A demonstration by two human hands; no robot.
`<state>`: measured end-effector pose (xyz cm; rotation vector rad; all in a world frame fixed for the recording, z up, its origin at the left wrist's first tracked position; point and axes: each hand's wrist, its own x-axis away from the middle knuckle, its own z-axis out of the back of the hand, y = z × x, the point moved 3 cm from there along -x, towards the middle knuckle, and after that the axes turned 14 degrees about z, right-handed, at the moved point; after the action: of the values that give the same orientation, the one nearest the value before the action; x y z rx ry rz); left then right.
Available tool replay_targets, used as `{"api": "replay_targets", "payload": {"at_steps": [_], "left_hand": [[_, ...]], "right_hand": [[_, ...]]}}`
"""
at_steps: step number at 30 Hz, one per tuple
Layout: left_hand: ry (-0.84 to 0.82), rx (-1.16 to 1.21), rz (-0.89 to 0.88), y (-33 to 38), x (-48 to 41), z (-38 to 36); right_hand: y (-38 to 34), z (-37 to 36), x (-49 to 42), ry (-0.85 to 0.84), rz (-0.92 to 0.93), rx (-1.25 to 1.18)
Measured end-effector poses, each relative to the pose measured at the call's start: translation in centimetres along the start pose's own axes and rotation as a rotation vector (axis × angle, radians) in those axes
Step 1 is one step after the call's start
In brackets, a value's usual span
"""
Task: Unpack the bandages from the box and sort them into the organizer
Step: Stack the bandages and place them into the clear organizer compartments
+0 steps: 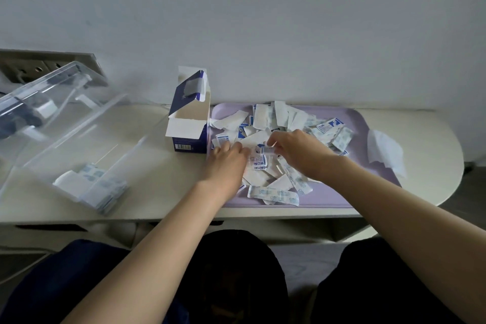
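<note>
Wall socket (31, 69): set in the wall at your far left, behind the organizer's raised lid
Organizer (79, 123): a clear plastic case on the tabletop (163, 192), well to the left of your hands, with its lid tipped up and back
Sorted bandages (101, 187): a few stacks in the organizer's near compartments, one plain white and the others printed in blue
Box (188, 126): dark blue with a white inside, standing upright just left of the tray, its flaps open and its top towards you
Tray (328, 200): lilac, flat on the tabletop straight in front of you, its left edge touching or almost touching the box
Bandages (278, 121): a loose heap of white and blue-printed wrappers over the middle of the tray, some face up and some face down
Your left hand (226, 163): palm down on the left side of the heap with its fingertips on the wrappers; they are blurred, so you cannot tell whether it grasps one
Your right hand (298, 150): over the middle of the heap, thumb and fingers pinching a single bandage (271, 149) just above the pile
White sheet (385, 151): crumpled paper lying at the tray's right end
</note>
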<state>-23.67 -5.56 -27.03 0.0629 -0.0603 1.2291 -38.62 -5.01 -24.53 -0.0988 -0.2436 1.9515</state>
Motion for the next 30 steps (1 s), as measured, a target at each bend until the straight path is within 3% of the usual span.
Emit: {"api": "replay_targets", "payload": {"at_steps": [5,11,17,22,27,30], "left_hand": [[-0.021,0.004,0.071,-0.2,-0.4,-0.4],[-0.146,0.166,0.147,-0.3,0.0,0.0],[-0.228,0.233,0.136,0.2,0.4,0.1],[-0.129,0.276,0.137,0.0,0.5,0.0],[0.029,0.349,0.112,0.1,0.6,1.0],[0.112,0.266,0.120,-0.2,0.6,1.2]], "right_hand": [[0.5,1.4,0.9,0.066,-0.041,0.023],[-1.2,0.8,1.1,0.077,0.143,-0.060],[-2.4,-1.2,0.6,0.049,0.208,-0.055],[-3.9,-1.0,0.4,0.135,0.285,-0.036],[-3.6,-1.8,0.4,0.122,0.195,0.096],[-3.2,-2.0,0.6,0.151,0.135,0.099]]}}
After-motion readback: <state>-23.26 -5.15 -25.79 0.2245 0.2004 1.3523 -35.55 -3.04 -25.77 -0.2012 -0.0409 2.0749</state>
